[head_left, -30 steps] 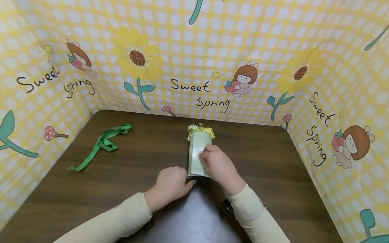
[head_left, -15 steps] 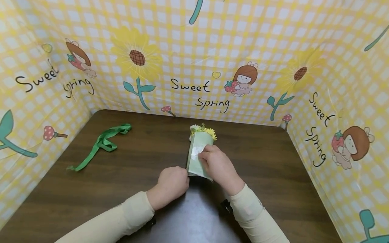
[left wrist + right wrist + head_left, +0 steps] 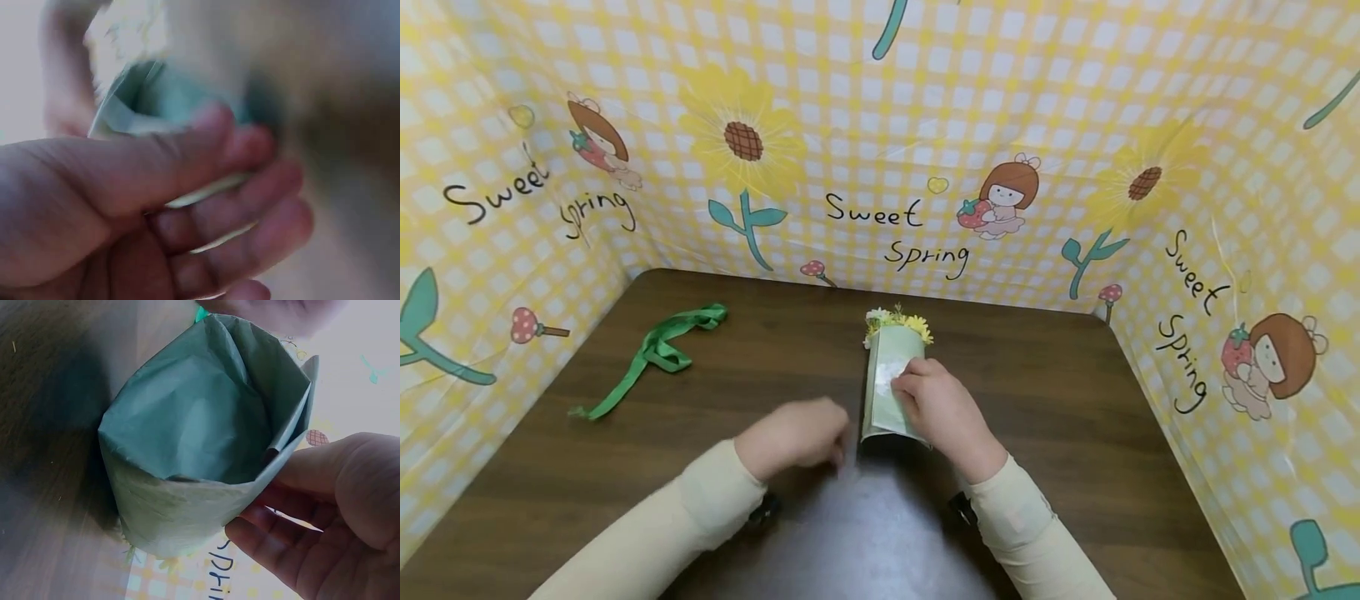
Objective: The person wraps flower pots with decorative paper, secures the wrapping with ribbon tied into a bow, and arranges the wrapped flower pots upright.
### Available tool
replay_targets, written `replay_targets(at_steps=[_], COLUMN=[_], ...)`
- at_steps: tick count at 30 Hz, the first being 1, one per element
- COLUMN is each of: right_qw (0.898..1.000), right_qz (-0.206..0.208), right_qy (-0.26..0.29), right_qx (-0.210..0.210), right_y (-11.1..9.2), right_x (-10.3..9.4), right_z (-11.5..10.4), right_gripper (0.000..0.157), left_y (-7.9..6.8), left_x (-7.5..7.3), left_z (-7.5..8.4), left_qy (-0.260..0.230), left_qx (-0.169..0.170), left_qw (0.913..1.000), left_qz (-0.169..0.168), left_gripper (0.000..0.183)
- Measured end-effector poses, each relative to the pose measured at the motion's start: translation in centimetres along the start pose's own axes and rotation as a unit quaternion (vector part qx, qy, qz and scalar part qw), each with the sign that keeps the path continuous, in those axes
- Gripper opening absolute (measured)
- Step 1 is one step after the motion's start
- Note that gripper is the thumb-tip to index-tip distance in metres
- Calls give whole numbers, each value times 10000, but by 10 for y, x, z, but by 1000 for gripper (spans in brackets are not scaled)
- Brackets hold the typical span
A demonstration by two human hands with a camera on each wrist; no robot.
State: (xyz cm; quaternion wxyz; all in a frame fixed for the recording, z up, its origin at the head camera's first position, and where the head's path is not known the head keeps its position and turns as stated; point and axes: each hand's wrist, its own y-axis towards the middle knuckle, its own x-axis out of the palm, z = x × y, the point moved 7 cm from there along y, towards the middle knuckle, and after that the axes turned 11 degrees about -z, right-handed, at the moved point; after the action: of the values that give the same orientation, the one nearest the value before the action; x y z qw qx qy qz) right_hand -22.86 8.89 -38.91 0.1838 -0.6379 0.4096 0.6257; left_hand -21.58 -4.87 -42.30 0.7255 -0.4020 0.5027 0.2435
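Note:
A pale green paper-wrapped bouquet [image 3: 891, 398] lies on the dark table, its white and yellow flowers [image 3: 898, 322] poking out at the far end. The paper's near end gapes, and the right wrist view looks into its hollow green inside [image 3: 194, 419]. My right hand [image 3: 951, 417] pinches the wrapping paper along its right side, by a shiny patch. Left of the near opening, apart from the paper, is my left hand [image 3: 797, 435], blurred. In the left wrist view its thumb [image 3: 169, 153] lies against the index finger, and the other fingers are loosely bent; nothing clear shows between them.
A crumpled green ribbon [image 3: 658, 350] lies on the left of the wooden table [image 3: 760, 350]. A yellow-checked printed cloth [image 3: 865, 133] stands as a wall at the back and on both sides.
My left hand has let go of the paper's near edge and moved left, away from it. The right hand keeps its pinch in nearly the same place.

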Motion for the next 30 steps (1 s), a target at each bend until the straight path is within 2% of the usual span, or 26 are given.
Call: replay_targets(at_steps=[1,3,4,6,7,9,12,14,18,22,26,30], right_qw=[10000,10000,10000,10000,9999,9999,10000,10000,9986,9932,9883,9860], right_qz=[8,-6,-8,-3,-5,12,25,-21,-272,-437,-426,-241], right_qy=[-9,-44,-67,-98,-113,-115,-59,22,427,990,1318,1451], right_qx=[-2,-1,-2,-7,-4,-9,-2,22,163,427,644,779], right_y=[0,0,0,0,0,-1,-1,0,2,1,1,2], right_x=[0,0,0,0,0,1,1,2,2,2,6,9], right_z=[0,0,1,1,1,1,2,4,12,23,32,37], right_gripper=[11,10,10,9,9,7,7,7,8,6,11,14], left_y=[0,3,5,9,13,20,25,26,27,28,30,31], left_x=[-13,-38,-47,-54,-52,-43,-30,-26,-25,-22,-21,-23], left_z=[-2,-5,-5,1,4,8,8,7,6,4,0,0], left_qy=[-64,-144,-165,-282,-336,-393,-550,-634,-620,-634,-723,-724], left_qx=[54,154,302,728,922,1085,987,894,1042,1346,1405,1464], left_qw=[9997,9938,9880,9766,9743,9765,9816,9824,9790,9765,9765,9747], left_qz=[216,1088,1504,2002,2028,1821,1538,1514,1641,1563,1465,1524], left_gripper=[10,5,6,16,22,30,36,37,35,34,35,35])
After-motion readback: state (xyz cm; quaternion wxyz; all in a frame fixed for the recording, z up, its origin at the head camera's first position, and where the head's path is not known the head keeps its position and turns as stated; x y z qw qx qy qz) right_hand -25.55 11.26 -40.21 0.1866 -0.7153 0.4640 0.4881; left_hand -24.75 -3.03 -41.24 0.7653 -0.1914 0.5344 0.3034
